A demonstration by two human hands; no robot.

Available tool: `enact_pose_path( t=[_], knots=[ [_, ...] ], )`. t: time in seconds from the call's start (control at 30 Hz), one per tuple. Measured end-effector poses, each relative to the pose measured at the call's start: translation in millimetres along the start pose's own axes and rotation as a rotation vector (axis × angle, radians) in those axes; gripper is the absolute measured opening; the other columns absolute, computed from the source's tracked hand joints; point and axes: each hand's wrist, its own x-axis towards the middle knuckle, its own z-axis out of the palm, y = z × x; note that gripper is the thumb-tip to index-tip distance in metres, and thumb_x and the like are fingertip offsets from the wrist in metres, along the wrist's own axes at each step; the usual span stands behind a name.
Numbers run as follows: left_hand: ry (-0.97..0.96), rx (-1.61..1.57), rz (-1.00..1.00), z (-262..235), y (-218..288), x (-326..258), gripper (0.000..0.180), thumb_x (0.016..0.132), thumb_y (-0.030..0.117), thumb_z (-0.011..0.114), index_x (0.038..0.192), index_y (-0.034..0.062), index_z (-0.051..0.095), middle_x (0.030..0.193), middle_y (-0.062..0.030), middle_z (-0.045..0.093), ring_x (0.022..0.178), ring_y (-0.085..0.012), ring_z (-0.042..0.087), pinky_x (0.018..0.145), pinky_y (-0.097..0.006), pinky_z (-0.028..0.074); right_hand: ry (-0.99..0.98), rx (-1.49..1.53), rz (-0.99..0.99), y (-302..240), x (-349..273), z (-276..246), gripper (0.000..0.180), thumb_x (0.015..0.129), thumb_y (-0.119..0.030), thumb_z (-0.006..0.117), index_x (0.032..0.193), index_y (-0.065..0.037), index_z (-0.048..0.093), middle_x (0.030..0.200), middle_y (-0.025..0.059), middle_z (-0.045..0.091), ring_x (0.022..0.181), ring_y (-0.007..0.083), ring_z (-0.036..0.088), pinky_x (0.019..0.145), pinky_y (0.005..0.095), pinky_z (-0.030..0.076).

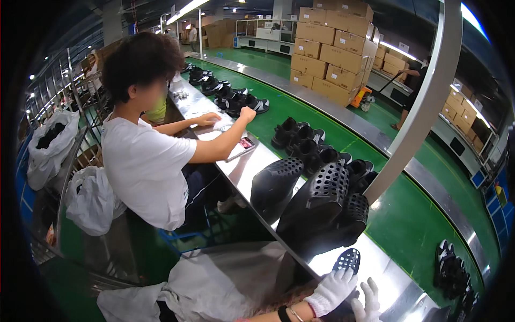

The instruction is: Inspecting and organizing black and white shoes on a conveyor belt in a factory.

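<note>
My left hand [331,291], in a white knitted glove with a red-edged cuff, reaches over the near edge of the shiny metal table. Its fingertips close on the lower end of a black shoe insert [347,259] dotted with round holes. Just to the right, my right hand [367,302], also gloved, has its fingers spread and pointing up, with nothing visible in them. Beyond both hands stand tall nested stacks of similar black inserts [328,185], with more [277,176] to their left.
A green conveyor belt [397,217] runs beside the table, carrying black shoes [306,147] in rows and another group [450,271] at right. A slanted white post [416,112] rises past the stacks. A co-worker in a white shirt [145,166] sits at left, near a tray [244,147].
</note>
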Motion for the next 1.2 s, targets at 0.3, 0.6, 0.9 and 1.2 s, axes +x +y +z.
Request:
enact_pose_path(
  t=[0.3, 0.6, 0.9, 1.2],
  knots=[
    [0.490, -0.151, -0.336, -102.4, -63.2, -13.1, 0.053, 0.075, 0.008, 0.082, 0.121, -0.0046, 0.059, 0.124, -0.0255, 0.059, 0.107, -0.0428, 0.061, 0.095, -0.043, 0.049, -0.076, 0.188, 0.191, -17.9, 8.4, 0.1, 0.065, 0.092, -0.031, 0.069, 0.144, 0.002, 0.047, 0.147, 0.0256, 0.048, 0.137, 0.0365, 0.045, 0.113, 0.0435, 0.038],
    [0.226, -0.679, -0.590, -86.1, -176.9, -2.3, 0.111, 0.072, 0.011, 0.085, 0.159, 0.0014, 0.018, 0.147, -0.0258, 0.047, 0.133, -0.0332, 0.051, 0.113, -0.040, 0.040, -0.116, 0.506, 0.035, -87.4, 112.5, -52.7, 0.098, 0.084, -0.036, 0.080, 0.148, 0.016, 0.026, 0.143, 0.0369, 0.044, 0.133, 0.0470, 0.050, 0.110, 0.0441, 0.042],
    [0.284, -0.938, -0.573, -70.8, -221.9, 3.5, 0.065, 0.094, 0.027, 0.067, 0.148, 0.0014, 0.042, 0.131, -0.0109, 0.059, 0.114, -0.0218, 0.060, 0.099, -0.032, 0.049, 0.041, 0.734, -0.098, -83.1, 140.9, -4.8, 0.105, 0.087, -0.032, 0.078, 0.152, 0.017, 0.011, 0.149, 0.0387, 0.035, 0.142, 0.0449, 0.039, 0.115, 0.0415, 0.037],
    [0.086, 0.286, -0.558, -59.1, -256.2, 0.3, 0.057, 0.096, 0.031, 0.060, 0.140, -0.0050, 0.050, 0.134, -0.0200, 0.061, 0.125, -0.0352, 0.057, 0.109, -0.040, 0.044, 0.069, 0.774, 0.053, -88.0, 161.8, 5.0, 0.098, 0.088, -0.031, 0.075, 0.157, 0.006, 0.014, 0.152, 0.0328, 0.035, 0.146, 0.0418, 0.034, 0.120, 0.0408, 0.030]
  ],
)
